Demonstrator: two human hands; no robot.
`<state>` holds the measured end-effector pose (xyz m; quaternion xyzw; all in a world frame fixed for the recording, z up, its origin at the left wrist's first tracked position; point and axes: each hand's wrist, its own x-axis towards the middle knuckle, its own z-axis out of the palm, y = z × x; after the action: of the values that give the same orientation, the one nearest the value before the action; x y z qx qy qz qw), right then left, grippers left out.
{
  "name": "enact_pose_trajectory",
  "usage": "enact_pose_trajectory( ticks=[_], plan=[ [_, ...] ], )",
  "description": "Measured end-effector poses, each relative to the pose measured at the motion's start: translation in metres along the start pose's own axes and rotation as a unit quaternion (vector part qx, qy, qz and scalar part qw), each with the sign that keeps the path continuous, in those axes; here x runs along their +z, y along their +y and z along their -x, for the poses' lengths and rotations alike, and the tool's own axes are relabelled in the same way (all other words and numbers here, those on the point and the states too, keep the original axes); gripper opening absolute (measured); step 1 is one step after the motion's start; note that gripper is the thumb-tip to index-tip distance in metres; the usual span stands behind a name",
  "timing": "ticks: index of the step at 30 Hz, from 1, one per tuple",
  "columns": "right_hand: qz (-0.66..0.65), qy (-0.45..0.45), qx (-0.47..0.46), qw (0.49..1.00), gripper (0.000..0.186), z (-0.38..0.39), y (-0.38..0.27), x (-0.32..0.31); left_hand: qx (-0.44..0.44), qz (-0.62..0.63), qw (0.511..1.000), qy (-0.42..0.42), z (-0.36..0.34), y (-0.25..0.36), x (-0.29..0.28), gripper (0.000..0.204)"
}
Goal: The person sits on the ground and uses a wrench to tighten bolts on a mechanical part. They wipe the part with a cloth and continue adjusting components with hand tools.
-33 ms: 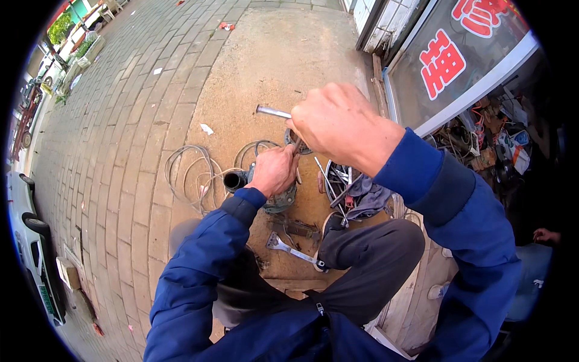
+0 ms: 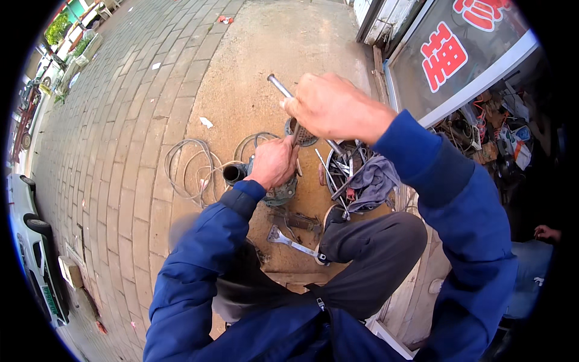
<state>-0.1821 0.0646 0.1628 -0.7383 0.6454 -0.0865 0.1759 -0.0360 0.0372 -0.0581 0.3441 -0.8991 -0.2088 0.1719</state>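
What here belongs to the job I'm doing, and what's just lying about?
Seems part of the job:
- metal bar, gripped in your right hand
- greenish machine, below your left hand

Seems to be just lying about, untouched:
- silver flat-headed tool
- grey cloth
- white scrap
- red scrap

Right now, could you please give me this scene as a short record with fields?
Right hand: closed around a silver bar, one end sticking out toward the upper left
Left hand: closed around a slim rod, just above the machine
Left of both hands: loosely coiled cable on the ground
Right of the machine: metal tools and a grey cloth
Near the shoe: flat silver tool with a wide head
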Motion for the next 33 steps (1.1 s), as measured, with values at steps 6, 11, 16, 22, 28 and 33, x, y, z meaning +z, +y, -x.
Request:
enact_pose_trajectory(
  ticks=[6,11,16,22,28,33],
  plan=[
    [0.286,0.137,-0.219,0.923,0.023,0.005,0.003,-0.009,0.003,0.004,1.0,0.003,-0.003,0.002,-0.005,0.025],
    [0.457,0.209,-0.42,0.756,0.015,-0.008,0.025,-0.008,-0.007,-0.003,1.0,0.001,-0.002,0.001,-0.003,0.025],
    [0.385,0.037,-0.206,0.899,0.028,-0.004,-0.002,0.011,0.009,-0.006,1.0,0.018,-0.001,-0.001,-0.002,0.024],
    [0.188,-0.01,0.012,0.982,0.041,-0.01,-0.001,0.013,0.016,-0.011,0.999,0.028,-0.003,-0.001,-0.001,0.022],
    [0.215,0.137,-0.237,0.937,0.037,0.007,0.011,0.017,0.026,-0.03,0.999,0.024,-0.003,-0.002,0.0,0.022],
    [-0.125,-0.018,0.05,0.991,0.045,0.002,-0.002,0.0,0.0,-0.011,1.0,0.005,-0.006,0.005,-0.003,0.024]
  ],
)
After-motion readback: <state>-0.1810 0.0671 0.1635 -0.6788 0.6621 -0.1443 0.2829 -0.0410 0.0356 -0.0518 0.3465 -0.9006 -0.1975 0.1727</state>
